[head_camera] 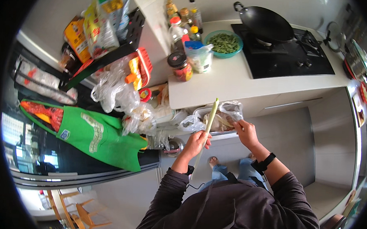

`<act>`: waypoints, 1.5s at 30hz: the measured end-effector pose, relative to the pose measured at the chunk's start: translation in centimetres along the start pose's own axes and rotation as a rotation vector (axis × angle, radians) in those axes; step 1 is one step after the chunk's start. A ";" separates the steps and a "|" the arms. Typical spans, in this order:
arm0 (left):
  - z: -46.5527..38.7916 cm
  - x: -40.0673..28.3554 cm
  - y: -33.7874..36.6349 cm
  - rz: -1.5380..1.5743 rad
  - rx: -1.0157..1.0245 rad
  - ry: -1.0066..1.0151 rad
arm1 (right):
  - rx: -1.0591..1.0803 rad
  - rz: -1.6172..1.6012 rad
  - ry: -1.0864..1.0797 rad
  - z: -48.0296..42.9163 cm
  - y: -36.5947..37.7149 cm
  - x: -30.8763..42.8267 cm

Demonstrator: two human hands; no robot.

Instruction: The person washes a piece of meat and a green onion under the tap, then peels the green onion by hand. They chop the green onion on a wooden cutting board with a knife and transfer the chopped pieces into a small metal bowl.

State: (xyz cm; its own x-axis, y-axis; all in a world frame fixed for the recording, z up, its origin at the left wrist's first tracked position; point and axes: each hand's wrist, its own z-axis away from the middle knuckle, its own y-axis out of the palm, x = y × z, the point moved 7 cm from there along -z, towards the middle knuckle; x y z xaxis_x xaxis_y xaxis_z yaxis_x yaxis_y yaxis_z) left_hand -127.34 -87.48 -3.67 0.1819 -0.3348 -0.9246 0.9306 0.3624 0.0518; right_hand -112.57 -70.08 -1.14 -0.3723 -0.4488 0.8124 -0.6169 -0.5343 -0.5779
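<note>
My left hand (196, 143) is closed around a long pale stalk, seemingly a scallion or leek (212, 116), held upright with its green-tipped end pointing away from me. My right hand (245, 132) is off to the right, over the near right edge of a lined waste bin (229, 134), with thumb and fingertips together. Whether something thin is pinched there, I cannot tell. Pale scraps (219, 122) lie in the bin's clear plastic bag, just below the counter edge.
On the counter (216, 88) stand a teal bowl of cut green beans (223, 44), a lidded jar (180, 66) and several bottles. A black wok (266, 24) rests on the gas hob (298, 63). Left are plastic bags (116, 86) and a green bag (107, 138).
</note>
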 end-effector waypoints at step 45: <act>-31.1 -9.5 100.1 -0.826 1.240 0.151 | -1.448 -0.179 0.884 52.2 -75.8 -45.2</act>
State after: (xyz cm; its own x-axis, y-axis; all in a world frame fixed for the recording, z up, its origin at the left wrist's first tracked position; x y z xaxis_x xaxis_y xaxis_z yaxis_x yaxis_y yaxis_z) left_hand -45.84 -20.97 -1.45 -0.4777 0.0472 -0.8772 0.4365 -0.8538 -0.2837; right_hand -12.83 -46.67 1.88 -0.1678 0.3109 0.9355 -0.5836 0.7335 -0.3485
